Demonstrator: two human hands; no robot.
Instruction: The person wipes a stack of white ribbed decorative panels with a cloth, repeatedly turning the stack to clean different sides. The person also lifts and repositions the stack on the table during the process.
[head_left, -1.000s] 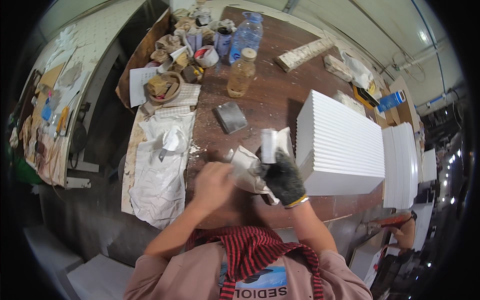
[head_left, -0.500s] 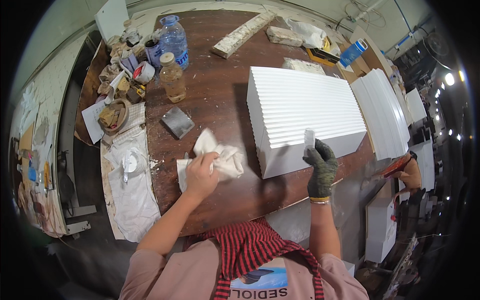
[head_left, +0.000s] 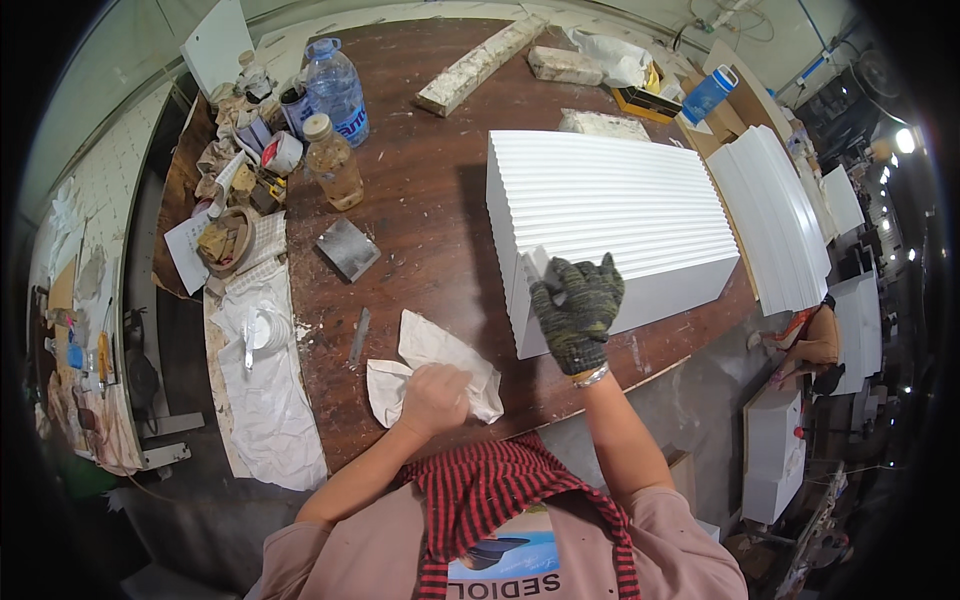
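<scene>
My left hand (head_left: 437, 398), bare and slightly blurred, rests with curled fingers over a white cloth (head_left: 448, 362) on the brown table. Whether cloth is between the fingers is hidden. My right hand (head_left: 580, 312) wears a dark knitted glove. Its thumb and forefinger pinch a small pale flat piece (head_left: 537, 264) against the near left part of a white ribbed block (head_left: 610, 190), while the other fingers stick out. A thin metal strip (head_left: 358, 338) lies left of the cloth. Beyond it sits a grey square pad (head_left: 348, 250).
A jar (head_left: 333, 165) and a large water bottle (head_left: 337, 90) stand at the far left, beside a box of cans and rags. White ribbed sheets (head_left: 775, 220) are stacked on the right. A blue bottle (head_left: 708, 95) and a long whitish bar (head_left: 480, 65) are farther back.
My right hand has moved left with the pale piece, onto the block's near left part. My left hand has come nearer and right; the bunched cloth now lies flatter, baring the metal strip.
</scene>
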